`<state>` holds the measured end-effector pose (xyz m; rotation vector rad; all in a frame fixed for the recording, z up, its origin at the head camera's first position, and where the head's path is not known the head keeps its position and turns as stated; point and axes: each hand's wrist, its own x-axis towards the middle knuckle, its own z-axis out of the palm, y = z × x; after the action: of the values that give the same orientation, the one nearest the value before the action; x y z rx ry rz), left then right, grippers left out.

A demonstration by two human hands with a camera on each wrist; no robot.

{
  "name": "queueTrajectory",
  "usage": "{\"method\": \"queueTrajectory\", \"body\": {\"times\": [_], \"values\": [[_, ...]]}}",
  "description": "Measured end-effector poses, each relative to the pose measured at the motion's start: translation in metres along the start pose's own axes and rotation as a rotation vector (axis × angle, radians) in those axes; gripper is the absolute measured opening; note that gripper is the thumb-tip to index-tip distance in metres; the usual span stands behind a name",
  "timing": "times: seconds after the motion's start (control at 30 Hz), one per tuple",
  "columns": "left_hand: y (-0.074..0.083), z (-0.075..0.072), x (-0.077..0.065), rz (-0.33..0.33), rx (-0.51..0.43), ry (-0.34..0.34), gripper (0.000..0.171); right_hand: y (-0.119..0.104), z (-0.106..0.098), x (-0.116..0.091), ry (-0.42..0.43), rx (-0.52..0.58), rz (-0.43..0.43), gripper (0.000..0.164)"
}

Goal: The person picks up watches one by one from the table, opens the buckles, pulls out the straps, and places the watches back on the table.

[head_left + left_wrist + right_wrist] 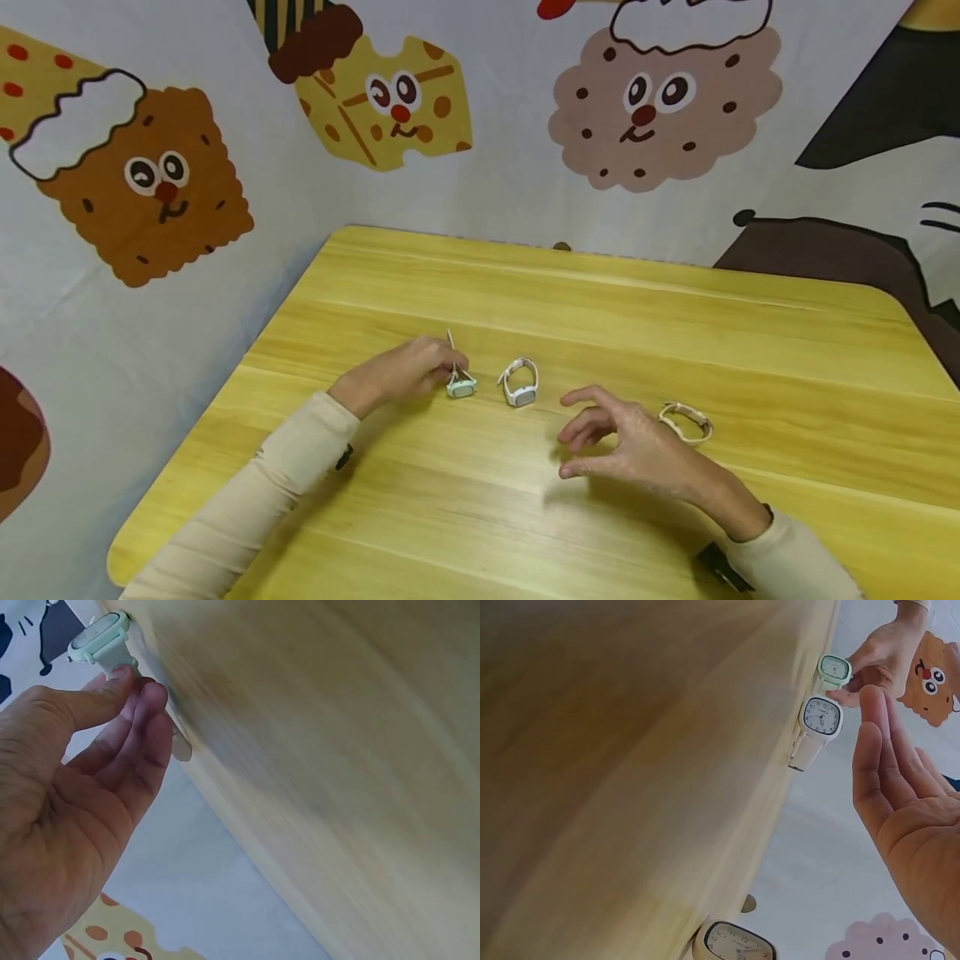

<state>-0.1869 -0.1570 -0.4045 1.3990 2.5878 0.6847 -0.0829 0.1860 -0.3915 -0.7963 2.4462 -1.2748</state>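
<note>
Mint watch (462, 388), strap (115, 655) partly hidden

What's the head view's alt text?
Left hand pinching a mint-green wristwatch at a yellow wood-grain table. The empty right hand hovers near a looped cream wristwatch; between the hands sits a looped white wristwatch.

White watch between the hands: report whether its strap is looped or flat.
Looped: in the head view, the white watch has its strap bent round into a ring. Whether buckled: cannot tell.
</note>
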Motion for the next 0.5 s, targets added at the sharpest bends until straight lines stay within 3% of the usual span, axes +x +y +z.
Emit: {"method": "queueTrajectory", "body": {"times": [0.23, 0.5], "values": [[0.0019, 0.0005, -0.0029, -0.041, -0.033, 0.006, 0.023, -0.0002, 0.0001, 0.0, -0.002, -0.057, 0.007, 0.07], [0.002, 0.0034, -0.0051, -0.076, -0.044, -0.028, 0.047, 0.0015, 0.0012, 0.0002, 0.007, -0.097, 0.017, 0.071]]}}
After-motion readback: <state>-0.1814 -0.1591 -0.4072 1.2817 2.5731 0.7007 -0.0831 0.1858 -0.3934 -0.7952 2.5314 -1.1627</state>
